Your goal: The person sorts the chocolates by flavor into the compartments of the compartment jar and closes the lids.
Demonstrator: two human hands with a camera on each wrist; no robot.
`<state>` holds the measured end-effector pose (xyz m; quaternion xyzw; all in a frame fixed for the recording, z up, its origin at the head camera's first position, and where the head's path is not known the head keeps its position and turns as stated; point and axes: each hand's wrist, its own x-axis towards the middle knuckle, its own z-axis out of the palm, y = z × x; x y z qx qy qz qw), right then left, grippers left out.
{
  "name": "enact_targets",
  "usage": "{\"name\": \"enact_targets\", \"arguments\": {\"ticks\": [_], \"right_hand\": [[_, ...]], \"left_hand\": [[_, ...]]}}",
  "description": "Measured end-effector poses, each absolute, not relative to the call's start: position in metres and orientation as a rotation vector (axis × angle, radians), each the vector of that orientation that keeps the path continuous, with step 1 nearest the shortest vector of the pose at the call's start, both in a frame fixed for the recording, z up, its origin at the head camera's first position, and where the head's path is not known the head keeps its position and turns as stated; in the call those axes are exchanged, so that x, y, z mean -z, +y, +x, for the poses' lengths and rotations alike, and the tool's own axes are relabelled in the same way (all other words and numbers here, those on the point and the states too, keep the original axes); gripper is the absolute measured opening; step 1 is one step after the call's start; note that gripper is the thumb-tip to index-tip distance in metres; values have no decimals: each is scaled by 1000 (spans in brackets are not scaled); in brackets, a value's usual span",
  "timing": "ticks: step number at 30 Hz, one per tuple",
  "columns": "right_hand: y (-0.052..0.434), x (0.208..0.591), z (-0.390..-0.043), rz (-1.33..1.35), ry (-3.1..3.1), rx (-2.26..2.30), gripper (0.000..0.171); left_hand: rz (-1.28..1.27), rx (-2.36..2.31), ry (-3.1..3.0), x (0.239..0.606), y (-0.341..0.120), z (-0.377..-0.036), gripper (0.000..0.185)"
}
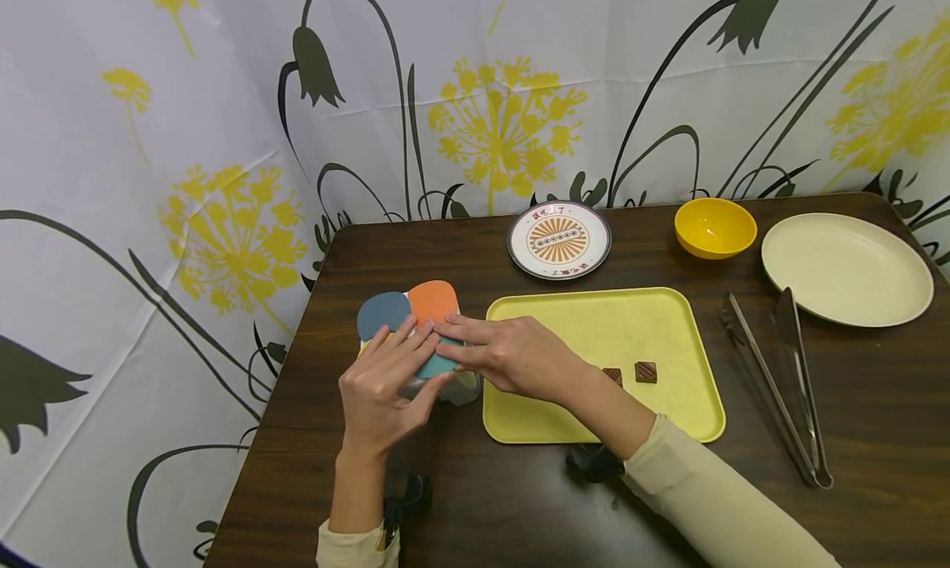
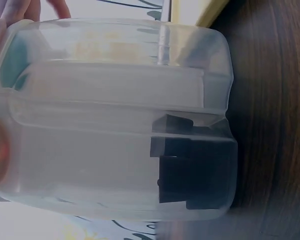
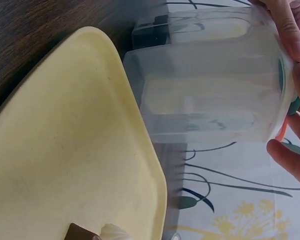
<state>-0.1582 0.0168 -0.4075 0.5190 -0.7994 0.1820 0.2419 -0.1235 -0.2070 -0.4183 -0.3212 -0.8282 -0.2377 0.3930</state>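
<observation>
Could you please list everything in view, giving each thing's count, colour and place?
Translucent plastic container: 1, clear, table's left side
Four-petal lid: 1, blue, orange, teal and yellow, on container
Block-like pieces: count unclear, dark, seen through container
Rectangular tray: 1, yellow, right of container
Small square blocks: 2, brown, on tray
Partly cut-off piece: 1, cream, beside a block
Round printed plate: 1, white and orange, behind tray
Round bowl: 1, yellow, back right
Oval plate: 1, cream, far right
Metal tongs: 1, silver, right of tray
Wooden table: 1, dark brown, underneath
Floral cloth: 1, white, yellow and green, behind table
Wrist devices: 2, black, on wrists
Sleeves: 2, pale yellow, on arms
Left hand: 1, on lid
Right hand: 1, on lid
</observation>
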Motion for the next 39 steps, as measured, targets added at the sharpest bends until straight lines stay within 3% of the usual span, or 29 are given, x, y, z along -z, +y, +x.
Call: {"name": "enact_targets", "arguments": {"ticks": [25,39], "right_hand": [[15,399,-157,1401,-2218,-654,37],[16,401,-152,1330,-2275,-820,54]], "left_hand": [[-747,583,-2088,418,-202,-124,45],[-698,619,-2126,414,-203,-123,41]]}}
